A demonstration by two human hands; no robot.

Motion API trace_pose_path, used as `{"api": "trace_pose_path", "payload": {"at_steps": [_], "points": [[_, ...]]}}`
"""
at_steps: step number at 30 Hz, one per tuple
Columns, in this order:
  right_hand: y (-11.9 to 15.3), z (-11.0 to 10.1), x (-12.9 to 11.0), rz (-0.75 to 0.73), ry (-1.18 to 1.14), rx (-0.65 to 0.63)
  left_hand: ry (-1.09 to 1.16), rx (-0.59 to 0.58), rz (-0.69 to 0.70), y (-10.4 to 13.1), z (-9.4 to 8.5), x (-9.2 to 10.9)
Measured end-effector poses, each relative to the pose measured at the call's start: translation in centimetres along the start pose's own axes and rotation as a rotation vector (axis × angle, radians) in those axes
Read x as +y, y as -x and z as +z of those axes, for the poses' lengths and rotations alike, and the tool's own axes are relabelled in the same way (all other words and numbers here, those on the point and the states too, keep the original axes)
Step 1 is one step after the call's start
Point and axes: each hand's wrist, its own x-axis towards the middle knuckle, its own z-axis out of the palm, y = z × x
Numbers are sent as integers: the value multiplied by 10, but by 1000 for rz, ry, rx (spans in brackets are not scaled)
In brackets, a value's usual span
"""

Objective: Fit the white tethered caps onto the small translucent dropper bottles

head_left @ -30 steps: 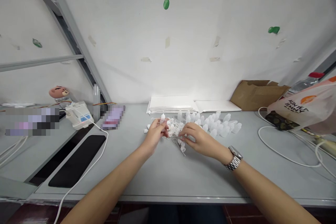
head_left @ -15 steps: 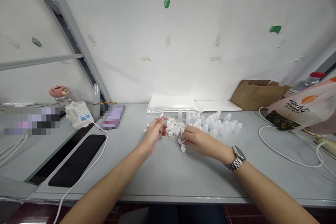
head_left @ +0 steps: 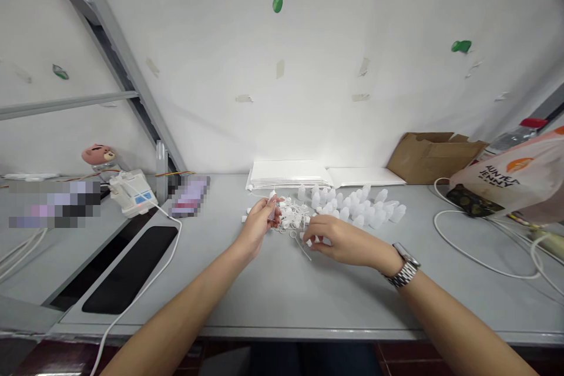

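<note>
My left hand (head_left: 257,224) is closed around a small translucent plastic bottle (head_left: 272,210) with a narrow white tip pointing up. Beside it lies a heap of small white plastic parts (head_left: 292,214), some with rings and thin strips. My right hand (head_left: 337,239) is at the right front of this heap, its fingertips pinched on a small white plastic piece (head_left: 308,240), mostly covered by the fingers. A thin pale strip with a ring end (head_left: 302,248) lies just left of those fingertips. Behind the right hand stand several translucent small bottles (head_left: 370,210).
White flat sheets (head_left: 288,173) are stacked against the wall. At the right are a cardboard box (head_left: 434,158), a plastic bag (head_left: 513,173) and a looped white cable (head_left: 480,274). To the left lie a black flat device (head_left: 132,270), a power strip (head_left: 133,194) and a blurred-out phone-like object (head_left: 190,195).
My right hand has shifted slightly, and the white piece that showed below its fingertips is now up between the fingers. The left hand keeps its hold on the bottle.
</note>
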Motion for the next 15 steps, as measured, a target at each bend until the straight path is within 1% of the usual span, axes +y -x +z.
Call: {"api": "trace_pose_path", "payload": {"at_steps": [3, 5, 6, 7, 8, 10, 12, 13, 15], "points": [[3, -1, 0, 35, -106, -161, -12, -6, -7, 0, 0, 1], [2, 2, 0, 43, -123, -196, -25, -18, -1, -1, 1, 1], [1, 4, 0, 48, -127, -181, -43, -20, 10, -1, 1, 1], [0, 6, -2, 61, -139, -139, -82, -15, 26, -1, 2, 1], [-1, 8, -3, 84, -163, -63, -151, -8, 54, 0, 2, 0], [-3, 13, -7, 137, -244, 170, -377, 14, 162, 3, 4, -2], [-5, 18, -10, 140, -342, 391, -645, 34, 302, 9, 7, -5], [-5, 20, -12, 118, -379, 457, -752, 36, 352, 12, 8, -7], [-6, 24, -14, 63, -396, 511, -874, -5, 369, 18, 11, -10]]}}
